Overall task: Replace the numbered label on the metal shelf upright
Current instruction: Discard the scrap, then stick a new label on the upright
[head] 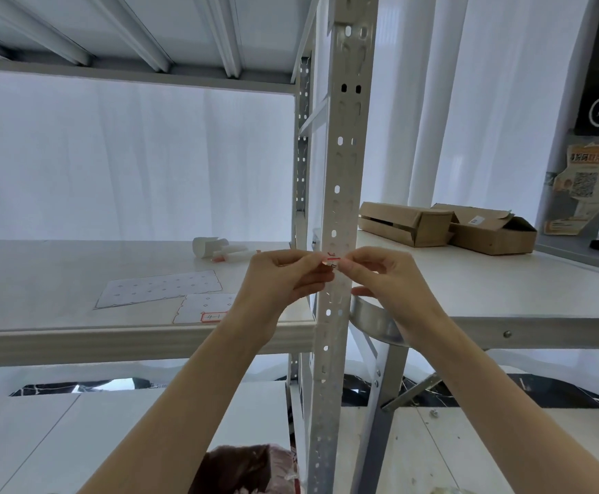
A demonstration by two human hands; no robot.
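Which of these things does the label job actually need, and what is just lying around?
Part of the job:
- red-edged label, pinched by left hand and right hand
- perforated metal upright
- label sheets on the shelf

Lying about:
- two cardboard boxes
- white paper roll
- folding table

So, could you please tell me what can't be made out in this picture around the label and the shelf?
- Head view: the label on the upright is mostly hidden by the fingertips of the left hand and right hand; its number is unreadable.
- Whether it is stuck down or peeling: hidden by the hands.
- Writing on the sticker sheet: too small.
- Dark reddish object: cut off by the bottom edge.
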